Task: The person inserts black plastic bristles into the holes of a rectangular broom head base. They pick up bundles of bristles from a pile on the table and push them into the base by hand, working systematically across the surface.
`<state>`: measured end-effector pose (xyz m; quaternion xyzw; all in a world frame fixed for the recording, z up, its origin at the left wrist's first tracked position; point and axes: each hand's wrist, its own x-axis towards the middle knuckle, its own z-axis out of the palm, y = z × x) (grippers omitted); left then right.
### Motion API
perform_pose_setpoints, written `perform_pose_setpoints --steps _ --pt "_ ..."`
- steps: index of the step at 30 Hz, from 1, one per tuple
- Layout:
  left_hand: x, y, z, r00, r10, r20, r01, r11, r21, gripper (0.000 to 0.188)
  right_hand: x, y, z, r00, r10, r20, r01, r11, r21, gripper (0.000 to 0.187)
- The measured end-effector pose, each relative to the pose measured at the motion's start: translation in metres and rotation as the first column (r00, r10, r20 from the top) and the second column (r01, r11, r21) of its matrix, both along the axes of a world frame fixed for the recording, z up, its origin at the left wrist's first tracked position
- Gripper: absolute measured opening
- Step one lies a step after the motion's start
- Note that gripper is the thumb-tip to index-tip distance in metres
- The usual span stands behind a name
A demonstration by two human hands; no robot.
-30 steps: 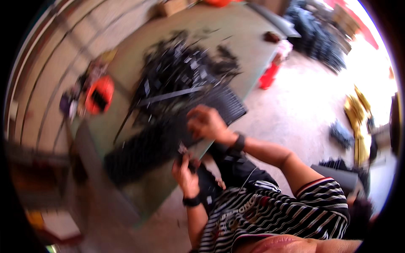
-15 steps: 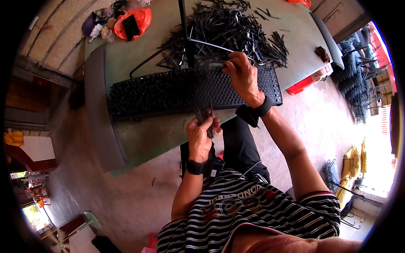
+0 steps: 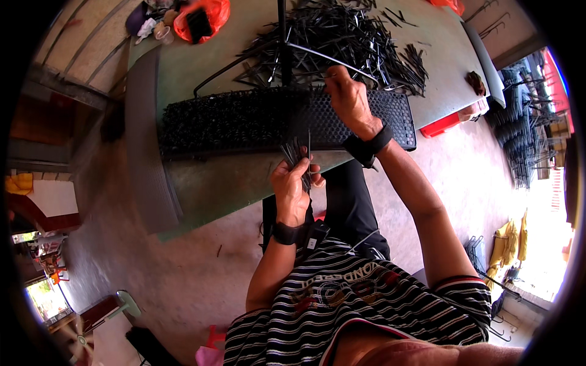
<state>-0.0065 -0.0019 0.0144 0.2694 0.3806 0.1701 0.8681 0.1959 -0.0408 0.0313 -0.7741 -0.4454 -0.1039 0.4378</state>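
Observation:
A long black perforated panel [image 3: 384, 116] lies across the table in front of me. Its left and middle part bristles with short black strips [image 3: 226, 122], while holes show bare at its right end. My left hand [image 3: 293, 186] is closed round a bundle of thin black strips [image 3: 295, 155], just below the panel's near edge. Above the panel's right half is my right hand [image 3: 353, 100], its fingers curled together near the far edge; whatever they pinch is too small to make out. A thin metal frame [image 3: 282, 46] rises behind the panel.
A big heap of loose black strips [image 3: 329, 43] covers the far part of the green table [image 3: 207, 216]. A red plastic bag with a dark phone-like object [image 3: 199, 24] is at the far left. Stacked black wire racks [image 3: 519, 122] stand on the right, beyond a red container [image 3: 439, 126].
The view has shifted slightly, with table and panel now a bit higher and farther right. My right hand's fingers have drawn closer together; the left still grips its bundle.

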Motion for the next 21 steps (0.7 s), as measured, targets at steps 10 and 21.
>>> perform_pose_setpoints --steps 10,21 --pt "0.008 -0.004 0.001 1.000 0.009 0.027 -0.009 1.000 0.011 0.012 -0.039 -0.028 0.023 0.802 0.131 -0.583 -0.345 0.898 -0.272 0.019" --pt "0.008 0.005 -0.012 0.992 -0.044 0.115 0.050 0.997 -0.051 0.022 -0.067 -0.060 0.027 0.960 0.268 0.085 -0.278 0.946 0.166 0.015"
